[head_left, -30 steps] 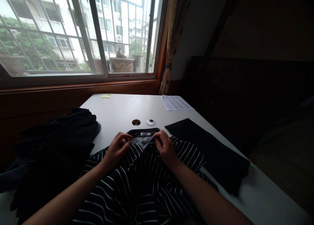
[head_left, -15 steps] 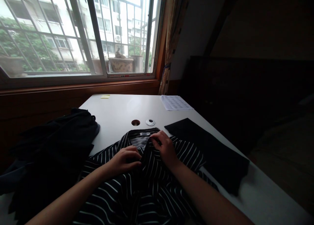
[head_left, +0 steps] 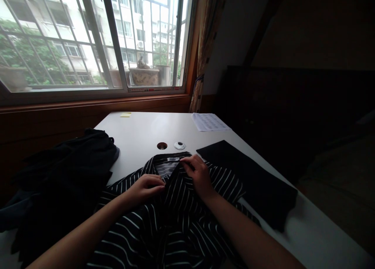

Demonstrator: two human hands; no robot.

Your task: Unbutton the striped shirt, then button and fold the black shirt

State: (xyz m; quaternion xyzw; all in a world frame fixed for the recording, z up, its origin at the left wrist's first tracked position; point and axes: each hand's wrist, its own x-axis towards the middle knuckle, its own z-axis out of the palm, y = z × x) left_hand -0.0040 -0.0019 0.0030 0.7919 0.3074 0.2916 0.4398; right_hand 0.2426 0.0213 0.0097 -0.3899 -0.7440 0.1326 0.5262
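Observation:
A black shirt with white stripes lies spread on the white table, its collar toward the window. My right hand pinches the right side of the collar between thumb and fingers. At the left side of the neck opening, my left hand is closed on the shirt's front edge, fingers bent and thumb below. A pale label shows inside the back of the collar. The lower part of the shirt runs out of the bottom of the view, between my forearms.
Dark clothes are heaped on the left. A folded black garment lies along the right side of the white table. Farther back are a printed sheet, a yellow note, a cable hole and its round cover.
My left hand has shifted slightly left and its fingers have drawn in. The right front edge of the shirt now lies straighter across the neck opening. My right hand keeps its pinch on the collar.

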